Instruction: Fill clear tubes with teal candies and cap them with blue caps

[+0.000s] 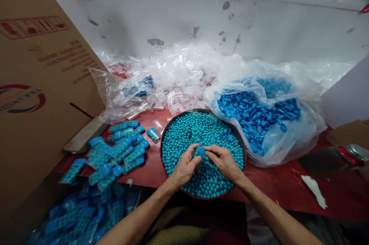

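Note:
My left hand (184, 168) and my right hand (223, 161) meet over a round tray (244, 149) heaped with small turquoise balls (187, 129). Between the fingertips of both hands sits a small clear tube with a blue cap (200, 151); both hands are closed on it. To the left of the tray, several filled capped tubes (121, 153) lie in a loose pile on the red table (288, 187).
A clear bag of blue caps (253, 110) lies right of the tray. Empty clear tubes (178, 72) are heaped against the white wall. A big cardboard box (37, 83) stands at the left. More filled tubes (80, 214) lie below the table edge. A metal tin (356, 153) sits far right.

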A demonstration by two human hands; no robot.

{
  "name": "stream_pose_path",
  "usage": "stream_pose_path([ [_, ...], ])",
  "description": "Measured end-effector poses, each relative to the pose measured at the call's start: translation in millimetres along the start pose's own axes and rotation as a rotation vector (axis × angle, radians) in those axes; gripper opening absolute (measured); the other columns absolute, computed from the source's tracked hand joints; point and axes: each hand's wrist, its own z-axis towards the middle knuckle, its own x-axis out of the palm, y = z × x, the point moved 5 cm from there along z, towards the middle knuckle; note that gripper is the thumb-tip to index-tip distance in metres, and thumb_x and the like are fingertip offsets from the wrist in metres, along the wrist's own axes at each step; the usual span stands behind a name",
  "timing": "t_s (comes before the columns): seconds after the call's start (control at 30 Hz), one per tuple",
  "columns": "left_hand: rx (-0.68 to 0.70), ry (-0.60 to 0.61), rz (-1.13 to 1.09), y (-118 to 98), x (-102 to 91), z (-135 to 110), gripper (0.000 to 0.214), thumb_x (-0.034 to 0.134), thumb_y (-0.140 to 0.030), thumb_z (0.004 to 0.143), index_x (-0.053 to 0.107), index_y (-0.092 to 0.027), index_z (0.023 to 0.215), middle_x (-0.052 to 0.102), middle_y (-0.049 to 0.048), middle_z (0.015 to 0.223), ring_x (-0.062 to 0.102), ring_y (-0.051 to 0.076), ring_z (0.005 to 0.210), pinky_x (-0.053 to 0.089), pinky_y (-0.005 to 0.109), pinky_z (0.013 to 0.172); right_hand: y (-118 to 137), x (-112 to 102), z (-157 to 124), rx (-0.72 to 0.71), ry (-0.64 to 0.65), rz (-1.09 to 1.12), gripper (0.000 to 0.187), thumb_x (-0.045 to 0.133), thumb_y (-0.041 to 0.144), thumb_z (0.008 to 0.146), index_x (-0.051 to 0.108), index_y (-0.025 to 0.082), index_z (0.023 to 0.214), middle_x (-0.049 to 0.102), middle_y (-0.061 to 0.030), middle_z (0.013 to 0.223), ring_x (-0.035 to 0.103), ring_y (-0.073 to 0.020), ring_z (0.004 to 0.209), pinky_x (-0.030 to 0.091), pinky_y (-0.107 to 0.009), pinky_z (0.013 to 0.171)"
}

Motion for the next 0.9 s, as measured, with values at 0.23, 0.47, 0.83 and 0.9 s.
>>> stream_pose_path([
  [0.23, -0.064, 0.013, -0.055, -1.8, -0.5, -3.3, 0.051, 0.050, -0.029, 0.072, 0.033, -0.020, 0.119, 0.047, -0.0022, 0.074, 0.045, 0.004, 0.043, 0.030, 0.015, 0.035, -0.4, -1.8, 0.2, 0.008, -0.003, -0.029, 0.020, 0.050, 0.029, 0.078, 0.066, 0.021, 0.087, 0.060, -0.0002, 0.070, 0.052, -0.0128, 0.065, 0.040, -0.023, 0.064],
  [0.47, -0.020, -0.040, -0.013, -4.8, 1.0, -6.6, 0.027, 0.048, -0.028, 0.075, 0.042, -0.019, 0.100, 0.041, -0.0069, 0.062, 0.037, 0.002, 0.037, 0.032, 0.013, 0.034, 18.5, 4.1, -9.7, -0.237, 0.134, -0.133, 0.023, 0.043, 0.026, 0.084, 0.064, 0.019, 0.088, 0.053, -0.0015, 0.067, 0.049, -0.0116, 0.064, 0.039, -0.022, 0.061],
  [0.83, -0.065, 0.112, 0.009, -7.8, -1.6, -12.4, 0.027, 0.046, -0.031, 0.077, 0.036, -0.020, 0.101, 0.047, -0.0054, 0.065, 0.046, 0.005, 0.039, 0.033, 0.015, 0.035, -6.8, -2.0, 3.1, 0.183, 0.082, 0.443, 0.044, 0.055, 0.024, 0.072, 0.047, 0.018, 0.115, 0.054, -0.0026, 0.087, 0.053, -0.0102, 0.057, 0.048, -0.028, 0.053],
  [0.9, -0.056, 0.056, 0.036, -9.8, -2.4, -14.5, 0.032, 0.046, -0.029, 0.077, 0.035, -0.021, 0.106, 0.048, -0.0047, 0.069, 0.043, 0.004, 0.041, 0.036, 0.016, 0.038, -2.2, -0.2, 3.4, 0.139, 0.001, 0.342, 0.043, 0.054, 0.025, 0.073, 0.047, 0.016, 0.115, 0.057, -0.0037, 0.087, 0.056, -0.0122, 0.060, 0.050, -0.031, 0.060],
])
